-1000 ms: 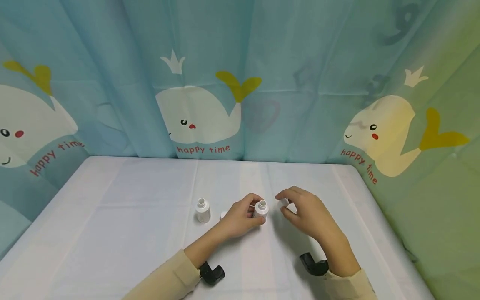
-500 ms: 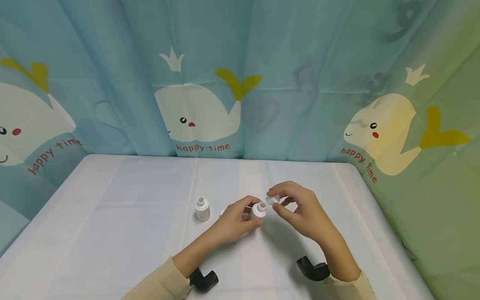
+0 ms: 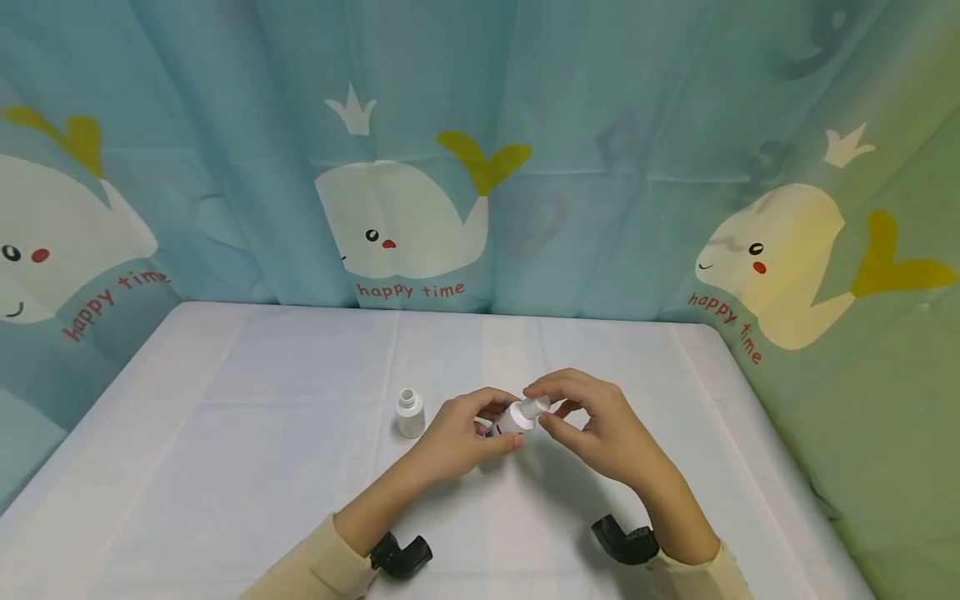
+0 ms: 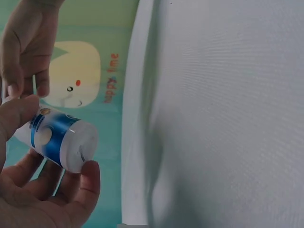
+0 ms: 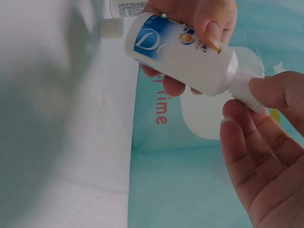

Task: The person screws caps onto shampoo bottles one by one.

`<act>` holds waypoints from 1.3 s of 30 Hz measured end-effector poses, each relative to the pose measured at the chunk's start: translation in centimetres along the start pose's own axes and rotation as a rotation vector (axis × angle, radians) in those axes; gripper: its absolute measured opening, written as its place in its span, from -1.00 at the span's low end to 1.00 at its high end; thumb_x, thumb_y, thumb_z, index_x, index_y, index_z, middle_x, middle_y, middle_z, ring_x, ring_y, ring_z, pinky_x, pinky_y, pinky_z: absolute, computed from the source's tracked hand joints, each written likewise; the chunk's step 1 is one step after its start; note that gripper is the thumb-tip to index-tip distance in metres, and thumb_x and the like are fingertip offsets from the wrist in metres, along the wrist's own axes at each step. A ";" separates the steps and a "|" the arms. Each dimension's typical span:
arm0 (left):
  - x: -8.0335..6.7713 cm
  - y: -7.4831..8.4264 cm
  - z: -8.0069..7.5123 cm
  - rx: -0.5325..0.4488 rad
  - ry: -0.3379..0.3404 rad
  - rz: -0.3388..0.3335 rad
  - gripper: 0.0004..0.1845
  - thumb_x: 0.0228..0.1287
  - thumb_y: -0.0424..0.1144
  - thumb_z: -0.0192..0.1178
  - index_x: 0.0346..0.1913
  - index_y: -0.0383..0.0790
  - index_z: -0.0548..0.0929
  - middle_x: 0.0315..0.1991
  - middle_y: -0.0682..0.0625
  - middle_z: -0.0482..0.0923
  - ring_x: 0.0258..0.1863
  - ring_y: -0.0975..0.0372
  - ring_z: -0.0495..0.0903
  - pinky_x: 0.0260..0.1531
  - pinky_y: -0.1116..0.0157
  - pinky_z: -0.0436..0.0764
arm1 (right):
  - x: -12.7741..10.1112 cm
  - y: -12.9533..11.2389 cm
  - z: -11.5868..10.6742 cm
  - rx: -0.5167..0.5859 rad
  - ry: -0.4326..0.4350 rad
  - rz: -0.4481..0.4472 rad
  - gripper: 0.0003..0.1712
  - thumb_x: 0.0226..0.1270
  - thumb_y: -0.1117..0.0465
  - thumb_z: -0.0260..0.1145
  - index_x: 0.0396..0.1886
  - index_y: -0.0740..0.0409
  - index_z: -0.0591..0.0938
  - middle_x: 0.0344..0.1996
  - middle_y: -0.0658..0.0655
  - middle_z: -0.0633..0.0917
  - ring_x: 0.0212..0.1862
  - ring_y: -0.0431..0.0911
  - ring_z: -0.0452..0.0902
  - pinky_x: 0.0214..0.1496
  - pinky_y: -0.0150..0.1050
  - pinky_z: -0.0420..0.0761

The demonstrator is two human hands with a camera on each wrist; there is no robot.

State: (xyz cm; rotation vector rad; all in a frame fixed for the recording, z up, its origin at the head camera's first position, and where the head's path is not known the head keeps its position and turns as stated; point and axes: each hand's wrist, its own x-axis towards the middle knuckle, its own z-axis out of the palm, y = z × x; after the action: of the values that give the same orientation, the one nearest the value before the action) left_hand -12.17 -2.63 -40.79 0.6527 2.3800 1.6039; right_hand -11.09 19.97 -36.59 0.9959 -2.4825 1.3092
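My left hand (image 3: 457, 437) grips a small white pill bottle (image 3: 514, 419), tilted with its neck toward the right hand. A blue and white label (image 5: 152, 38) shows on its side in the right wrist view, and its base faces the camera in the left wrist view. With thumb and fingertips, my right hand (image 3: 603, 421) pinches a white cap (image 3: 536, 407) that sits over the bottle's mouth. A second white bottle (image 3: 410, 414) stands upright and uncapped on the table, left of my left hand.
A loose white cap (image 5: 111, 28) lies on the table beside the standing bottle in the right wrist view; in the head view the left hand hides it. White cloth covers the table (image 3: 285, 433). A curtain with whales (image 3: 405, 221) hangs along the back and right.
My right hand has moved left with the cap, from apart from the bottle to over its mouth. The held bottle has tipped toward the right hand. The other bottle stays standing.
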 end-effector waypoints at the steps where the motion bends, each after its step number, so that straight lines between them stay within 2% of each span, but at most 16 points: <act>1: 0.0 0.0 0.0 0.007 0.002 -0.001 -0.56 0.17 -0.11 0.45 0.11 -0.06 0.64 -0.09 0.12 0.68 -0.06 0.28 0.61 -0.10 0.19 0.64 | 0.0 0.0 0.0 0.000 -0.004 0.002 -0.65 0.27 0.44 0.36 0.01 0.06 0.69 -0.04 -0.04 0.70 -0.05 -0.19 0.64 -0.14 -0.29 0.70; 6: -0.1 0.1 -0.1 0.010 -0.032 0.009 -0.57 0.19 -0.11 0.43 0.11 -0.10 0.65 -0.14 0.13 0.68 -0.12 0.30 0.60 -0.16 0.31 0.63 | -0.1 0.0 0.0 -0.012 -0.009 0.007 -0.66 0.30 0.35 0.39 0.03 -0.02 0.68 -0.06 -0.01 0.72 -0.11 -0.21 0.64 -0.13 -0.29 0.70; 8: -0.1 0.2 -0.2 0.000 -0.052 0.022 -0.57 0.21 -0.11 0.42 0.12 -0.12 0.65 -0.14 0.13 0.68 -0.13 0.31 0.60 -0.11 0.33 0.63 | -0.1 0.1 0.0 -0.017 -0.001 0.005 -0.66 0.30 0.32 0.41 0.04 -0.06 0.68 -0.06 -0.02 0.71 -0.10 -0.21 0.63 -0.13 -0.29 0.70; 12: 0.0 0.1 -0.3 -0.054 -0.086 0.040 -0.57 0.23 -0.13 0.41 0.12 -0.18 0.63 -0.13 0.07 0.68 -0.11 0.29 0.62 -0.01 0.35 0.63 | -0.1 0.2 0.2 -0.001 0.035 -0.019 -0.65 0.27 0.33 0.43 0.03 -0.04 0.67 -0.01 -0.01 0.69 -0.02 -0.18 0.63 -0.12 -0.25 0.71; 15: 0.0 0.2 -0.4 -0.099 -0.109 0.037 -0.57 0.23 -0.16 0.41 0.12 -0.21 0.63 -0.13 0.02 0.67 -0.11 0.25 0.63 -0.04 0.35 0.65 | 0.0 0.2 0.4 0.023 0.055 -0.042 -0.68 0.26 0.35 0.44 -0.01 0.01 0.69 0.01 0.02 0.68 0.00 -0.15 0.63 -0.14 -0.26 0.71; 19: 0.0 0.3 -0.7 -0.100 -0.107 0.047 -0.59 0.21 -0.15 0.42 0.09 -0.20 0.63 -0.13 0.00 0.66 -0.10 0.24 0.62 -0.08 0.34 0.67 | 0.1 0.1 0.4 0.031 0.055 -0.047 -0.69 0.22 0.34 0.48 -0.05 0.02 0.70 -0.02 0.03 0.70 -0.03 -0.15 0.64 -0.20 -0.31 0.70; 24: -0.1 0.4 -1.1 -0.087 -0.082 0.052 -0.59 0.19 -0.16 0.44 0.08 -0.18 0.64 -0.12 0.02 0.65 -0.09 0.24 0.61 -0.04 0.30 0.66 | -0.2 0.1 0.1 0.075 0.003 -0.018 -0.55 0.24 0.36 0.45 0.13 0.06 0.65 0.02 0.05 0.69 -0.08 -0.15 0.67 -0.18 -0.27 0.72; 27: -0.2 0.5 -1.2 -0.085 -0.086 0.052 -0.59 0.17 -0.16 0.46 0.07 -0.16 0.64 -0.12 0.03 0.65 -0.10 0.24 0.61 -0.04 0.28 0.65 | -0.3 0.2 0.2 0.068 -0.009 -0.006 -0.55 0.28 0.35 0.42 0.17 0.06 0.64 -0.01 0.02 0.71 -0.12 -0.16 0.68 -0.17 -0.26 0.73; 31: -0.3 0.4 -1.3 -0.089 -0.111 0.063 -0.59 0.16 -0.15 0.46 0.06 -0.14 0.64 -0.13 0.06 0.66 -0.10 0.24 0.61 -0.06 0.29 0.66 | -0.2 0.4 0.4 0.047 0.015 -0.012 -0.57 0.25 0.32 0.46 0.11 0.02 0.66 -0.02 -0.01 0.70 -0.11 -0.17 0.66 -0.15 -0.25 0.72; 35: -0.2 0.3 -1.1 -0.108 -0.132 0.065 -0.58 0.16 -0.14 0.46 0.06 -0.13 0.64 -0.13 0.05 0.66 -0.11 0.25 0.62 -0.08 0.31 0.66 | -0.1 0.5 0.6 0.059 0.042 -0.060 -0.58 0.19 0.35 0.49 0.05 0.02 0.68 0.05 0.03 0.69 0.02 -0.13 0.64 -0.10 -0.25 0.71; 39: -0.2 0.2 -1.0 -0.098 -0.130 0.061 -0.58 0.14 -0.14 0.47 0.05 -0.12 0.64 -0.13 0.08 0.66 -0.11 0.26 0.63 -0.07 0.32 0.66 | 0.0 0.5 0.7 0.078 0.043 -0.111 -0.68 0.15 0.38 0.51 -0.10 0.03 0.72 -0.03 0.04 0.72 0.02 -0.12 0.64 -0.15 -0.27 0.71</act>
State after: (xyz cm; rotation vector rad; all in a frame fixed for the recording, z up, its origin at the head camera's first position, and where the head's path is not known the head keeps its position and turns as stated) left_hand -12.33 -3.54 -40.20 0.7919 2.1947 1.6366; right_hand -11.28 19.62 -37.38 1.0932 -2.3249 1.3866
